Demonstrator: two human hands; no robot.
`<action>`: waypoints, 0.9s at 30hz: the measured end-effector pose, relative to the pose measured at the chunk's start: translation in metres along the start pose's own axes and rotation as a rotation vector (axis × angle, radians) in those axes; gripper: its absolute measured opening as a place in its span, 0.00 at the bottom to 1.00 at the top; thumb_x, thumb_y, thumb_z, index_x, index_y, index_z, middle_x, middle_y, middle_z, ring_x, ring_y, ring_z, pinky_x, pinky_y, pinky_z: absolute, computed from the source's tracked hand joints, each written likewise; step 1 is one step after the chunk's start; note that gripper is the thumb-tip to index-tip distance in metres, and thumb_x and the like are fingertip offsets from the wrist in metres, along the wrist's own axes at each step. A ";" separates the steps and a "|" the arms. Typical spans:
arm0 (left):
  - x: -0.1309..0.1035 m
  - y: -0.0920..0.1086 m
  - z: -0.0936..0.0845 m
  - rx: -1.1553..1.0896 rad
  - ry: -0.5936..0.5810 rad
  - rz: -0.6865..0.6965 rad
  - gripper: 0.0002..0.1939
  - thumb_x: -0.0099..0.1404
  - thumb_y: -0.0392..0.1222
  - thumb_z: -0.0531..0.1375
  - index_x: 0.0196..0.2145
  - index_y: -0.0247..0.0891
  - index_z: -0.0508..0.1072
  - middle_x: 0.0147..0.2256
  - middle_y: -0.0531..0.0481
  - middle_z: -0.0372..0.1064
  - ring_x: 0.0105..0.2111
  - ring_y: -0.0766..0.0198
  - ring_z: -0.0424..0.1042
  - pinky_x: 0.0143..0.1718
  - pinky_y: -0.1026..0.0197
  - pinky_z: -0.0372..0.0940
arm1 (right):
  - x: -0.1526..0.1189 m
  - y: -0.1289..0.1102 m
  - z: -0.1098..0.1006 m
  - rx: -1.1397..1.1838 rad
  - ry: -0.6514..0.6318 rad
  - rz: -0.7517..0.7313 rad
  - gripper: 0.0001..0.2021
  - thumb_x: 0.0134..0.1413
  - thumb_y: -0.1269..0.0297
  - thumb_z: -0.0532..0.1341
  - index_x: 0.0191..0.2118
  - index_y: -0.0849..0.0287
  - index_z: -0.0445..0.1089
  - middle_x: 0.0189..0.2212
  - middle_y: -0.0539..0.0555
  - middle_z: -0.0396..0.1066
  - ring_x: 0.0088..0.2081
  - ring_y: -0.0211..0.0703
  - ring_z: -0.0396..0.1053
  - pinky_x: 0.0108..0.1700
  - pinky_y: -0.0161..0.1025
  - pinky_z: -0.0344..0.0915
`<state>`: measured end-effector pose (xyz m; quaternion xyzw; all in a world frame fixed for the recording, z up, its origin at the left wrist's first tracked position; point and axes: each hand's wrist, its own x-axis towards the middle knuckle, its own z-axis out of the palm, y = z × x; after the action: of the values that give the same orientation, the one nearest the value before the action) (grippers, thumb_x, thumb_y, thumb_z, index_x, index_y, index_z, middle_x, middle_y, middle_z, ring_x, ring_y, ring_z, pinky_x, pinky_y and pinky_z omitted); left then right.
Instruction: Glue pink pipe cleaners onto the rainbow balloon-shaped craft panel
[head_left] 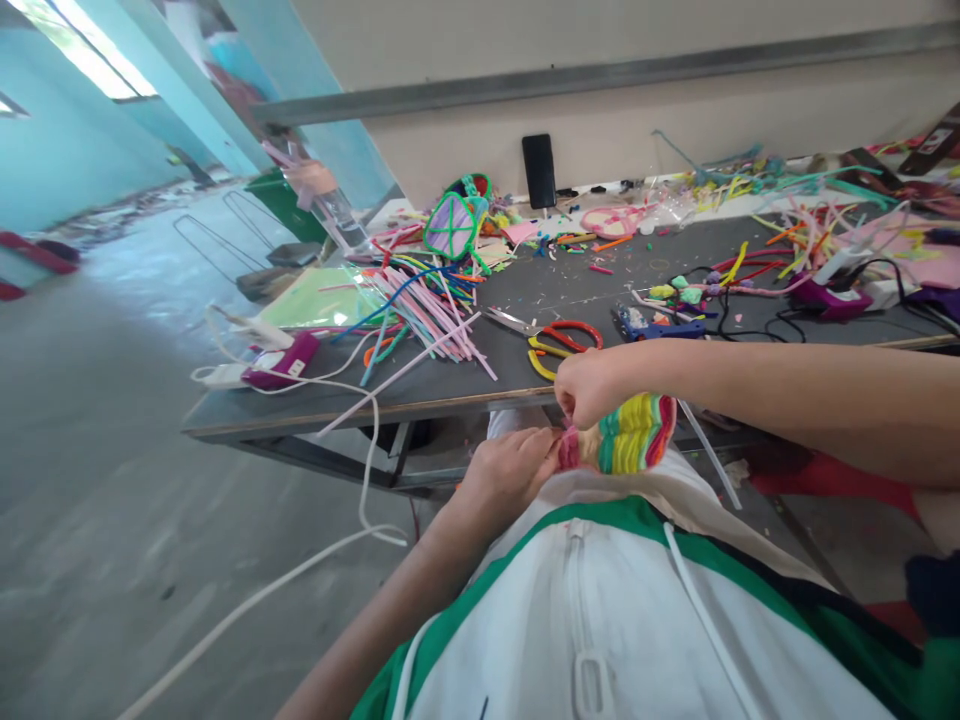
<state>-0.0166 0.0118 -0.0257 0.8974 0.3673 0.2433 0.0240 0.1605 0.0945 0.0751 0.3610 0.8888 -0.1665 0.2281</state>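
Striped plush pipe-cleaner piece in yellow, green, orange and pink sits between the 2 hands, above the lap and just in front of the table edge; its wide end points right, its narrow pink end left. The left hand grasps that pink end with bunched fingers; the right hand, curled over from above, appears to pinch it too, though its fingertips are partly hidden. If either hold slackens, the wound strands could spring loose; if the fingers press too hard, the fuzzy rows could flatten or skew.

On the dark grey table, 1 long pale pink pipe cleaner juts past the front edge; a forearm could sweep it to the floor. A white cable hangs near the left arm; a snag could drag at the purple-and-white plug block. Steel scissors with 1 red and 1 yellow handle lie just beyond the right hand; a careless knock could shift them; behind, strands in the loose heap of pink and blue pipe cleaners may tangle; farthest back, a black phone stands upright and could topple if the table is jolted.
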 end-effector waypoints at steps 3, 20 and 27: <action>0.002 0.001 -0.002 -0.072 0.005 -0.032 0.10 0.69 0.38 0.54 0.42 0.37 0.74 0.36 0.47 0.78 0.36 0.61 0.77 0.37 0.63 0.68 | 0.003 0.003 0.003 0.013 0.001 -0.010 0.18 0.39 0.67 0.60 0.39 0.62 0.80 0.32 0.57 0.77 0.32 0.45 0.71 0.29 0.37 0.59; -0.011 -0.015 0.004 -0.322 0.139 -0.236 0.13 0.65 0.40 0.60 0.48 0.38 0.73 0.43 0.47 0.77 0.38 0.64 0.77 0.41 0.64 0.73 | 0.007 0.004 0.003 -0.004 -0.010 0.008 0.16 0.38 0.67 0.61 0.37 0.63 0.79 0.31 0.57 0.77 0.30 0.45 0.70 0.29 0.37 0.58; -0.011 -0.017 0.004 -0.306 0.191 -0.174 0.10 0.65 0.39 0.60 0.44 0.37 0.74 0.40 0.47 0.77 0.36 0.65 0.77 0.40 0.65 0.72 | 0.007 0.005 0.005 0.008 0.000 0.033 0.14 0.39 0.69 0.61 0.34 0.62 0.79 0.30 0.56 0.76 0.30 0.43 0.70 0.29 0.37 0.56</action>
<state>-0.0331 0.0174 -0.0377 0.8209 0.4029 0.3773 0.1462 0.1609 0.0995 0.0661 0.3766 0.8820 -0.1660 0.2296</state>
